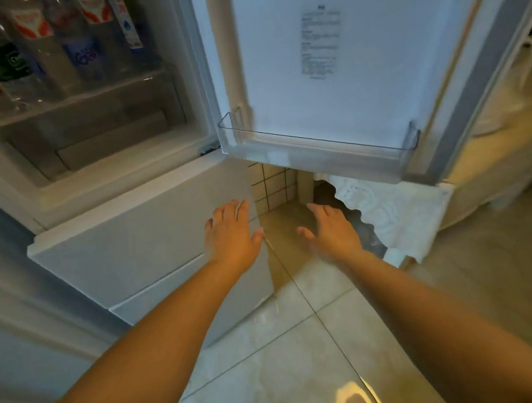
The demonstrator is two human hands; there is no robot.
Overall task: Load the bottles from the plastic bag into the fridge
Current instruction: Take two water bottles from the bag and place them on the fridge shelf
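Fridge [131, 196] stands open, door [325, 62] swung right, door bin [318, 149] bare. Bottles [41, 48] upright on the upper shelf, long axes vertical, up and left of both hands. Bag: not identifiable in view. Left hand [230, 235] over the lower drawer front, fingers straight, slightly spread, holding nothing. Right hand [330, 227] over the floor [275, 349], fingers relaxed, apart, empty. Left hand nearer the shelf.
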